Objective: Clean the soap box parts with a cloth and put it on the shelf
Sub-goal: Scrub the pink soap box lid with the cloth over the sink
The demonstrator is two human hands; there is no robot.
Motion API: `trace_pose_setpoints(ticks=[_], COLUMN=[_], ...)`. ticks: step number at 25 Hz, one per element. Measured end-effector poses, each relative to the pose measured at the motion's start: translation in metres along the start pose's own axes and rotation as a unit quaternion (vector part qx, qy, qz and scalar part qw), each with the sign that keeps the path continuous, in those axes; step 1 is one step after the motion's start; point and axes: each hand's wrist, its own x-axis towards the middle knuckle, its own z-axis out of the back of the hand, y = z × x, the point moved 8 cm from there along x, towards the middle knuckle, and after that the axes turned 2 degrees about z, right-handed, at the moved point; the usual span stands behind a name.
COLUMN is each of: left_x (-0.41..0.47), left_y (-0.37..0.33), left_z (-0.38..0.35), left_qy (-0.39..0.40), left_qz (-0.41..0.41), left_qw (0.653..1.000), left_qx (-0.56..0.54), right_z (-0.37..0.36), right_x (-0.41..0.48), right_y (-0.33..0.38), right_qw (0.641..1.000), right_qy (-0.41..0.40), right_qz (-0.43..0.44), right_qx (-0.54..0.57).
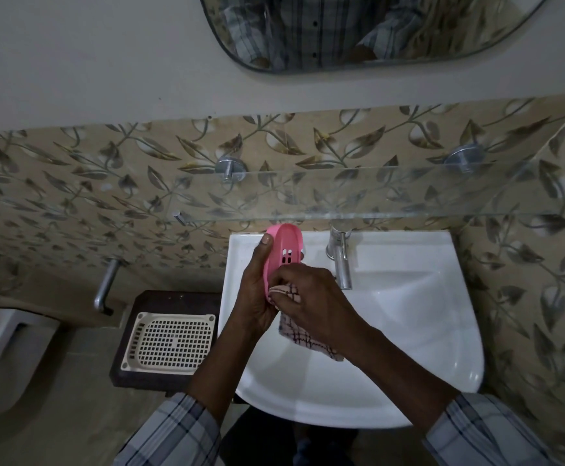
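Wiping stage — left hand [257,290] grips the pink soap box part [283,250] upright over the sink [409,314], right hand [311,297] presses the checked cloth [303,341] against it — glass shelf [358,193] bare, placing not yet done.

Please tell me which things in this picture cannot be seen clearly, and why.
- Pink soap box part, head view: lower end hidden by the right hand and cloth.
- Left hand: fingers behind the part.
- Other soap box parts: not in view.
- Glass shelf: right end cut off by the edge.
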Motion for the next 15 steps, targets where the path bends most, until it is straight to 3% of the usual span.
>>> trace_pose_setpoints(ticks=[6, 11, 15], left_x=[0.005, 0.002, 0.0], left_y=[0.004, 0.017, 0.027], left_z=[0.002, -0.005, -0.002], left_qy=[-0.02, 0.023, 0.023], left_qz=[0.054, 0.156, 0.202], left_qw=[0.997, 0.986, 0.977], left_qx=[-0.058, -0.052, -0.065], right_z=[-0.005, -0.012, -0.015], right_x=[0.004, -0.005, -0.008], right_y=[0.016, 0.017, 0.009], right_qw=[0.984, 0.929, 0.909], right_qy=[0.058, 0.118, 0.192], right_qz=[0.15, 0.312, 0.32], right_qx=[-0.075, -0.162, -0.188])
